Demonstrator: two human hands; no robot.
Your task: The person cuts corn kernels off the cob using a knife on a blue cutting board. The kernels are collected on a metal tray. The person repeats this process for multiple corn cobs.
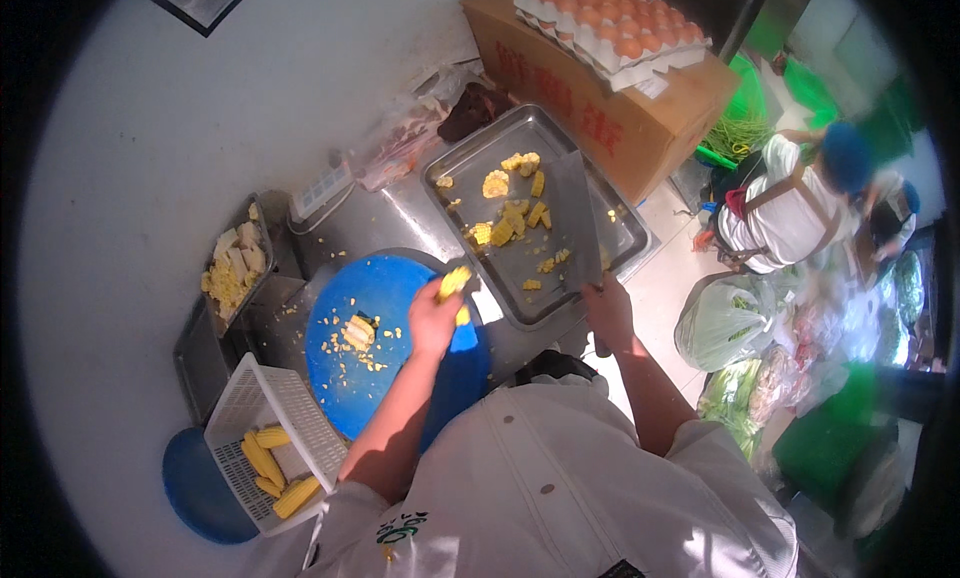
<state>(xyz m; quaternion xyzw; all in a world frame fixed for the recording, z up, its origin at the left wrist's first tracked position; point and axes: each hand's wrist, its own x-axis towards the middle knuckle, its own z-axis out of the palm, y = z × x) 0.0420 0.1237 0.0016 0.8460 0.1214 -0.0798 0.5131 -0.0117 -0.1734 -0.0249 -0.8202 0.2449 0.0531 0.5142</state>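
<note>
My left hand (pixel 433 317) holds yellow corn pieces (pixel 454 282) above the right edge of a round blue cutting board (pixel 405 293). On that board lies a cut chunk of corn cob (pixel 359 332) among scattered kernels. My right hand (pixel 609 311) grips the handle of a wide-bladed knife (pixel 574 210). Its blade extends over a rectangular metal tray (pixel 534 114), which contains several cut corn pieces (pixel 511 221) and loose kernels. To the left, a white perforated plastic basket (pixel 274 383) stands tilted, with several whole corn cobs (pixel 262 459) inside.
A metal pan (pixel 264 259) at left holds pale cob scraps and kernels. Beyond the tray, a cardboard box (pixel 540 75) carries stacked egg trays (pixel 600 22). Bagged meat (pixel 397 142) lies by the wall. At right are vegetable bags (pixel 727 323) on the floor and two people (pixel 787 203).
</note>
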